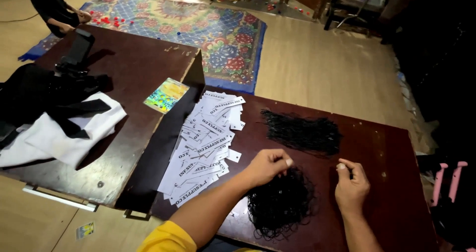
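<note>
My left hand (267, 166) hovers over a tangled pile of black strings (280, 205) near the table's front edge, fingertips pinched together, apparently on a thin string. My right hand (351, 185) is just to the right, thumb and forefinger pinched too; what lies between them is too thin to make out. A second, flatter heap of black strings (303, 132) lies farther back. To the left, a spread of white printed paper tags (206, 145) covers the dark wooden table (391, 192).
A second dark table (144, 68) stands at the left with black and white cloth (54, 118), a phone on a stand (77, 51) and a shiny card (166, 95). A person (54, 9) sits on the patterned rug (198, 29) beyond. Pink objects (448, 180) stand at the right.
</note>
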